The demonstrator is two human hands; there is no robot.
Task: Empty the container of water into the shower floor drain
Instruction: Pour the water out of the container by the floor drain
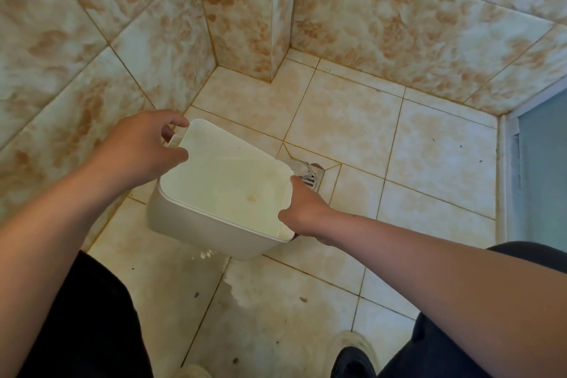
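Note:
A white rectangular plastic container [196, 224] hangs above the tiled shower floor, tilted with its far right corner low toward the drain. Its inside looks pale and wet, with a small brown speck near the bottom. My left hand [138, 153] grips a small tab at the container's far left rim. My right hand [302, 209] holds the right rim, thumb inside. The metal floor drain [311, 176] sits just beyond the container's far right corner, partly hidden by it.
Marbled beige wall tiles close in on the left and back, with a jutting tiled corner column [245, 18]. A wet patch [245, 288] spreads on the floor below the container. A pale door frame [515, 163] stands at right. My shoes [352, 356] show at the bottom.

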